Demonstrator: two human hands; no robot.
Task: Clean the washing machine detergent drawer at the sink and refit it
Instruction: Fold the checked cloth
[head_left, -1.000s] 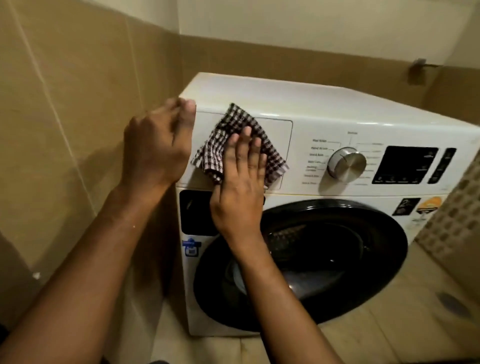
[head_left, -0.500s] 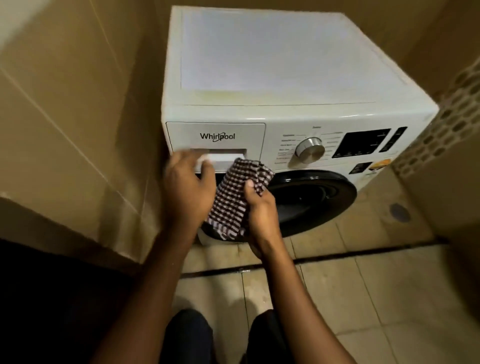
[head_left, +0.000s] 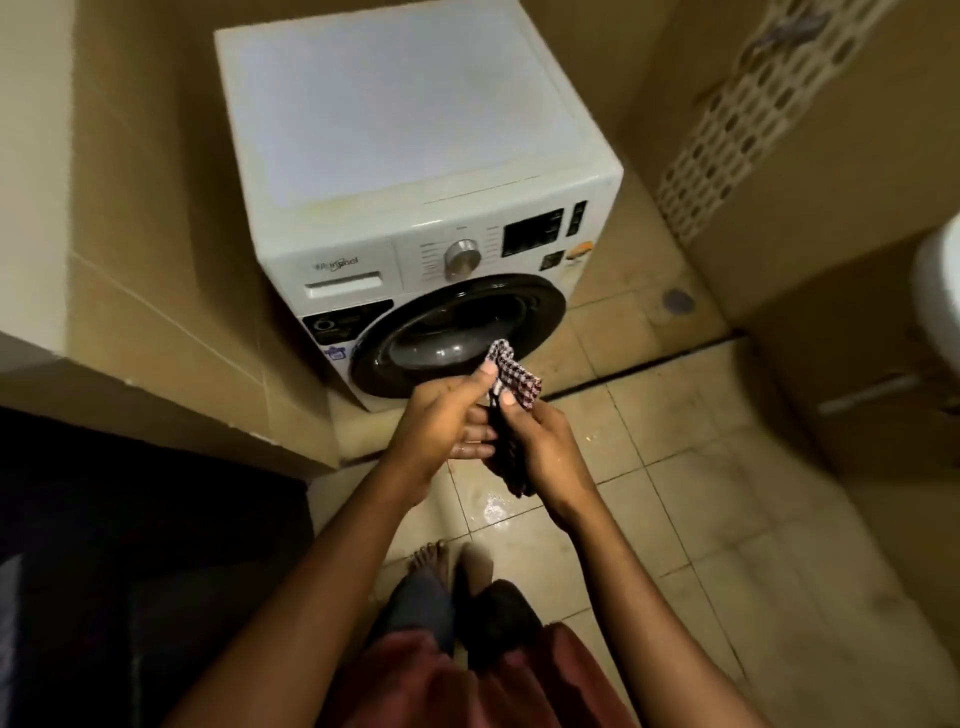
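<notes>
So drawer (head_left: 347, 276) shut flush in washer (head_left: 415, 156); L hand (head_left: 447, 415) & R hand (head_left: 546, 448) both grip checked cloth (head_left: 515, 378).

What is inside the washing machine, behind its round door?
The round door is shut; its dark glass shows only reflections, so any contents are hidden. The checked cloth covers its lower right rim.

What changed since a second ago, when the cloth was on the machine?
The right hand lifted the dark-and-white checked cloth off the white detergent drawer and drew back. The left hand left the corner of the white washing machine and now pinches the cloth too. The drawer stayed shut.
</notes>
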